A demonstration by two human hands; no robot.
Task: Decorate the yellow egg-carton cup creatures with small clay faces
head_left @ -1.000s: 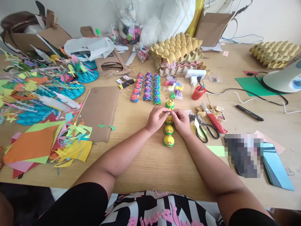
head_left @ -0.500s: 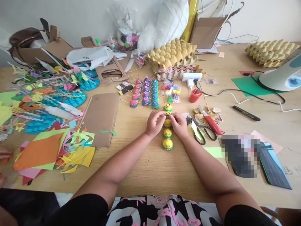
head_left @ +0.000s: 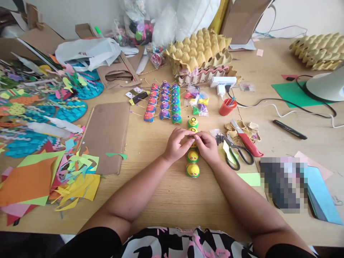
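Observation:
A row of yellow-and-green painted egg-carton cups [head_left: 192,170] with small drawn faces runs away from me on the table. Dark rings sit on top of the two farthest cups. Over the middle of the row, my left hand [head_left: 175,146] and my right hand [head_left: 207,146] meet, fingertips pinched together. Between them shows a thin, dark bit, too small to name. My fingers partly cover the cup beneath. Beyond stand red-blue cups [head_left: 151,106], purple cups [head_left: 165,104] and green-blue cups [head_left: 176,104] in rows, with thin sticks poking out at their sides.
Right of my hands lie scissors [head_left: 240,153], a red-handled knife [head_left: 247,141] and a black marker [head_left: 290,129]. A red cup [head_left: 227,107] stands near a power strip [head_left: 223,81]. Behind are stacked egg trays [head_left: 197,52]. Leftward are cardboard [head_left: 107,138] and paper scraps [head_left: 77,186].
The view has shifted a little closer. Both hands stay pinched together, now slightly nearer me along the row, and the ring on the second cup shows more fully.

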